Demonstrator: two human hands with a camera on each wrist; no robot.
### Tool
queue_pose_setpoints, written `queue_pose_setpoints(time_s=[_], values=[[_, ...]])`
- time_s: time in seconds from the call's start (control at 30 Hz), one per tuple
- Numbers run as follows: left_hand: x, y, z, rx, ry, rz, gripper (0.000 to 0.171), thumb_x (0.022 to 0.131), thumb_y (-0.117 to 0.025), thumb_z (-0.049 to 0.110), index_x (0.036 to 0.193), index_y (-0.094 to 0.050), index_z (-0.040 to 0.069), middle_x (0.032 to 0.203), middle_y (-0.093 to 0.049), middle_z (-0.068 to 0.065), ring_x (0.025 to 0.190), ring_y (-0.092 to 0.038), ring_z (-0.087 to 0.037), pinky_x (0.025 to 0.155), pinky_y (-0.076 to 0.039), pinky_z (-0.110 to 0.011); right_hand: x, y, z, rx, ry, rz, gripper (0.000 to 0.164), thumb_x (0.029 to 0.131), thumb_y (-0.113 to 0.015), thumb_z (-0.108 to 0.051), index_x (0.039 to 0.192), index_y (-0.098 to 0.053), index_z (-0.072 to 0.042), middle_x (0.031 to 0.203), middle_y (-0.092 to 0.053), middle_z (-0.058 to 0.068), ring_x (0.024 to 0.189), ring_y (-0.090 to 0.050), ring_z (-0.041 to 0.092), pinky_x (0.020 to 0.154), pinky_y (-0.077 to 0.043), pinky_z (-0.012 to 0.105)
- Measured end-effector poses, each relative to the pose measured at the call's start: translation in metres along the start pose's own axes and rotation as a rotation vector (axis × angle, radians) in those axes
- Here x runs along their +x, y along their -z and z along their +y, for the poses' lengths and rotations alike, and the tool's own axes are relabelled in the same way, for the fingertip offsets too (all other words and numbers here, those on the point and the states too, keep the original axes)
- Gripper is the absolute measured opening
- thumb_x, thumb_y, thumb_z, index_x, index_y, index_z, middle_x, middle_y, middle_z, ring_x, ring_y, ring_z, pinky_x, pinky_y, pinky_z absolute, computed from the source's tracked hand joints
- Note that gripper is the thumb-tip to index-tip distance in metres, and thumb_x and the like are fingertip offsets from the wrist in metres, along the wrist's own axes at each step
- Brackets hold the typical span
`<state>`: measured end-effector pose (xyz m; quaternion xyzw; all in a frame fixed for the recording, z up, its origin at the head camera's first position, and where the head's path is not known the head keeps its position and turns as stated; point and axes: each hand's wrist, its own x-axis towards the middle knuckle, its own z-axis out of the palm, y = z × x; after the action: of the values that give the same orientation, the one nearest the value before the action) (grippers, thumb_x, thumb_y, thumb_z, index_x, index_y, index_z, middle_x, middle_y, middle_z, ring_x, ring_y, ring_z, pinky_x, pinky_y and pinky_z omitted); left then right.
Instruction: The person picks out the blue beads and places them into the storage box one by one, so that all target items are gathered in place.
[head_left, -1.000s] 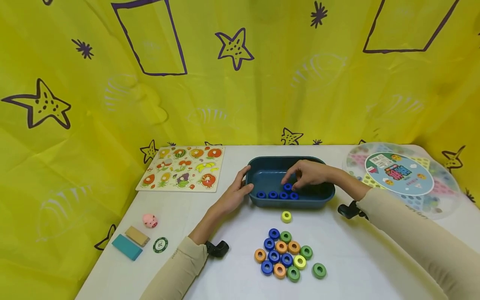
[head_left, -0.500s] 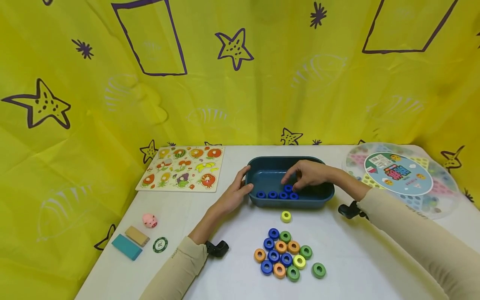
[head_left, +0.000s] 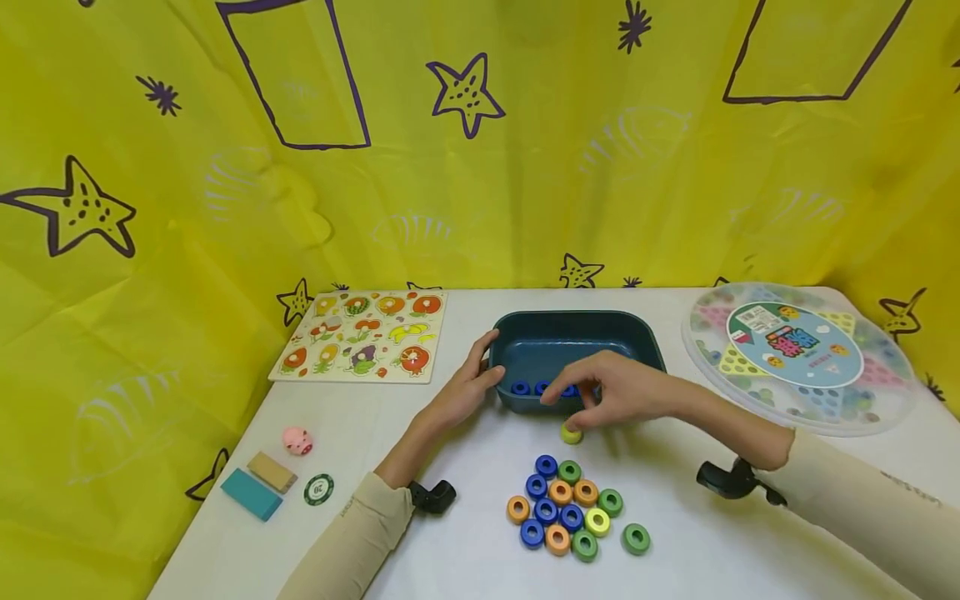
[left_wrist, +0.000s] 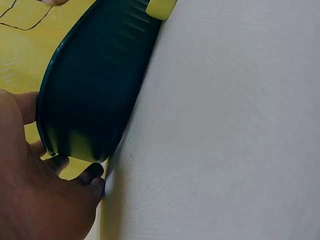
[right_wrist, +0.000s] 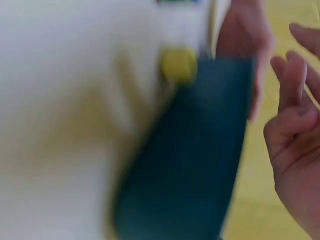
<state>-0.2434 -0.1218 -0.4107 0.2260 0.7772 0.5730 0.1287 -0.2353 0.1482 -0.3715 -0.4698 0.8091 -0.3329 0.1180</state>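
My left hand holds the left end of a dark blue plastic tub, thumb and fingers spread around that end. In the left wrist view, its fingers meet the tub wall. My right hand hovers over the tub's front rim, with nothing between its parted fingers. Inside the tub, blue rings lie along the front wall, partly hidden by the right hand. Just in front of the tub a yellow ring sits on the table below my right thumb; the right wrist view shows it blurred.
A cluster of blue, orange, green and yellow rings lies nearer me. At left are a fruit board, a pink pig, two blocks and a round chip. A round board game lies at right.
My right hand has risen out of the tub and come toward me over its front rim, leaving the blue rings inside. The left hand stays at the tub's end.
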Motion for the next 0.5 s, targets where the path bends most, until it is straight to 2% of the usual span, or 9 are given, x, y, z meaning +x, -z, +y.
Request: queue_pose_setpoints(time_s=[0.2, 0.3, 0.5], values=[[0.0, 0.0, 0.0, -0.002, 0.004, -0.002, 0.059, 0.099, -0.041, 0.016, 0.149, -0.01, 0.012, 0.153, -0.011, -0.015, 0.135, -0.02, -0.035, 0.106, -0.022, -0.047, -0.009, -0.039, -0.014, 0.036, -0.093, 0.006, 0.033, 0.078, -0.075, -0.029, 0.11, -0.067, -0.023, 0.075, -0.06, -0.007, 0.052, -0.048, 0.004, 0.049, -0.041, 0.021], [0.0, 0.001, 0.0, 0.013, 0.016, 0.0, 0.059, 0.1, -0.041, 0.016, 0.149, -0.01, 0.012, 0.153, -0.01, -0.013, 0.135, -0.02, -0.034, 0.106, -0.021, -0.047, -0.011, -0.052, -0.013, 0.04, -0.132, 0.019, 0.034, 0.078, -0.075, -0.031, 0.109, -0.068, -0.02, 0.079, -0.062, -0.008, 0.05, -0.046, 0.004, 0.049, -0.039, 0.021], [0.01, 0.001, -0.026, 0.002, 0.014, 0.015, 0.059, 0.099, -0.043, 0.022, 0.149, -0.012, 0.022, 0.153, -0.012, -0.005, 0.136, -0.021, -0.029, 0.106, -0.021, -0.046, -0.01, -0.069, -0.006, 0.058, -0.19, 0.032, 0.031, 0.078, -0.075, -0.036, 0.106, -0.069, -0.023, 0.088, -0.064, -0.013, 0.049, -0.047, 0.005, 0.05, -0.042, 0.022]])
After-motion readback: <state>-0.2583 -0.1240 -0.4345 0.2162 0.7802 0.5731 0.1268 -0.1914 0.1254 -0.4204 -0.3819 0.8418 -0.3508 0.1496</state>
